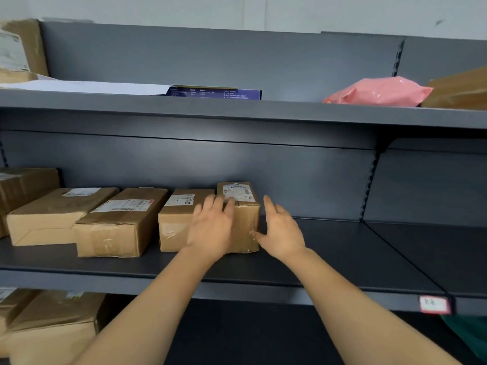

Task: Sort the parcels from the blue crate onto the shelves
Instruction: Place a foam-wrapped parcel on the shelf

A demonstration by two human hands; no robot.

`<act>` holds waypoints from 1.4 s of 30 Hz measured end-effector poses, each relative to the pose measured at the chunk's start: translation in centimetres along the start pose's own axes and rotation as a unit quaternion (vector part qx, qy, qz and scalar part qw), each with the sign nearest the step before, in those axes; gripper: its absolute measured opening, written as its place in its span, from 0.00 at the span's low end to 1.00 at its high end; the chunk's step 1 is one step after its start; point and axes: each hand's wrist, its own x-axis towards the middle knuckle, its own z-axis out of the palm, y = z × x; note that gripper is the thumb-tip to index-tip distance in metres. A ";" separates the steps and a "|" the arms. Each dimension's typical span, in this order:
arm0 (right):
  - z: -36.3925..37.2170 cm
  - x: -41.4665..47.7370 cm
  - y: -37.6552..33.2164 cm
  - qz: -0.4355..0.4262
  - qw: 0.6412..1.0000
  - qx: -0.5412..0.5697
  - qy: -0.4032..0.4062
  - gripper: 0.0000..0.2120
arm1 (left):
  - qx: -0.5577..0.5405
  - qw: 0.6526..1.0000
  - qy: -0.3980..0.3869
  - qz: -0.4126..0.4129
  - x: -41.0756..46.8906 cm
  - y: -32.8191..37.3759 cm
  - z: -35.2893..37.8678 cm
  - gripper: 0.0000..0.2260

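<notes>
A small brown cardboard parcel (243,217) with a white label on top stands on the middle grey shelf (342,254), at the right end of a row of boxes. My left hand (210,227) lies flat over its front left corner, fingers spread on the top. My right hand (280,230) is open beside the parcel's right face, thumb touching the lower front corner. Neither hand grips it. Touching its left side is another brown parcel (174,219), partly hidden by my left hand. The blue crate is out of view.
Two more brown boxes (121,222) (52,217) continue the row leftward. The upper shelf (237,109) holds a blue flat box (216,93), a pink mailer bag (379,92) and cardboard boxes at both ends. Boxes (50,322) sit on the lower shelf at left. A white tag (434,304) marks the shelf edge.
</notes>
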 end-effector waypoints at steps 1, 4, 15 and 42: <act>-0.2 -0.7 0.1 0.002 1.000 -0.026 -0.001 0.43 | -0.001 1.000 0.004 0.011 -0.4 0.3 -0.1 0.32; -0.8 -3.0 0.6 0.019 0.994 -0.105 -0.001 0.39 | -0.016 0.998 0.021 0.051 -1.7 1.1 -0.4 0.32; -5.0 -20.8 1.8 0.210 0.940 -0.269 -0.022 0.30 | -0.112 0.965 -0.070 0.229 -11.3 8.0 -3.0 0.34; -24.9 -82.8 1.8 0.600 0.727 -0.323 -0.083 0.23 | -0.242 0.769 -0.091 0.585 -53.1 44.7 -24.6 0.28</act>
